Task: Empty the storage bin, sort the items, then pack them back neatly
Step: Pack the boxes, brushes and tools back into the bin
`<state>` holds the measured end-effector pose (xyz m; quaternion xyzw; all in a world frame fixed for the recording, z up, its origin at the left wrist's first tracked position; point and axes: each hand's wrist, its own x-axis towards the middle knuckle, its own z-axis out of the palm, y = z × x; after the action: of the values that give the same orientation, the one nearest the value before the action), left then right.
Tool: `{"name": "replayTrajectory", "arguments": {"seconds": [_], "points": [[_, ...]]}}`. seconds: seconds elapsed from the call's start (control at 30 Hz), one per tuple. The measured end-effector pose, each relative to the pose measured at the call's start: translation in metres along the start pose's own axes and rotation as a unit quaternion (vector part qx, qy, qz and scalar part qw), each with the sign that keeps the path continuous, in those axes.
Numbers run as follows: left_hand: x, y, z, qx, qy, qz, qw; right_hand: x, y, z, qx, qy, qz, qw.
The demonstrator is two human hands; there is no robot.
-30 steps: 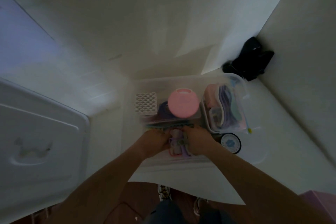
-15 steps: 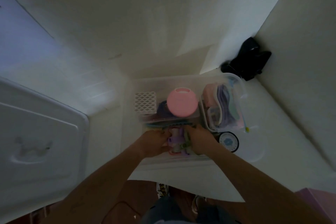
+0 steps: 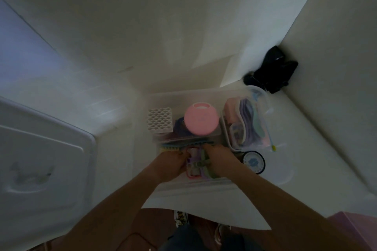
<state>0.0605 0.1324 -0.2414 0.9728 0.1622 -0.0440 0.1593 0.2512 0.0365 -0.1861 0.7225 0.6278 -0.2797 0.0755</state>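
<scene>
Most of the packing looks done: the bin (image 3: 195, 186) on the table (image 3: 318, 161) already holds a lattice tray (image 3: 160, 119) at 10 o'clock, a pink case (image 3: 201, 119) at 12 and a clear box (image 3: 245, 124) at 2. Both hands, left (image 3: 171, 164) and right (image 3: 219, 161), grasp a small pink and purple bundle (image 3: 196, 166) at the bin's 6 o'clock edge. Left, I judge: seating it, the round tin (image 3: 254, 162) outside at 4, and the lid (image 3: 42, 161) lying at 9.

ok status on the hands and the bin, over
Left hand and right hand both gripping small purple-and-pink items at clear bin's near end. Pink round case inside. Nothing blocking.
</scene>
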Motion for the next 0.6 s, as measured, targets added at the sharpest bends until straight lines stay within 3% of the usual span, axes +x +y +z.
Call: {"name": "replayTrajectory", "arguments": {"seconds": [0.27,0.6], "points": [[0.001,-0.002,0.003,0.031,-0.069,-0.018,0.997,0.000,0.008,0.004,-0.008,-0.003,0.015,1.000],[0.000,0.004,-0.002,-0.078,-0.045,-0.086,0.992,-0.002,0.007,0.003,-0.064,0.044,-0.054,0.996]]}}
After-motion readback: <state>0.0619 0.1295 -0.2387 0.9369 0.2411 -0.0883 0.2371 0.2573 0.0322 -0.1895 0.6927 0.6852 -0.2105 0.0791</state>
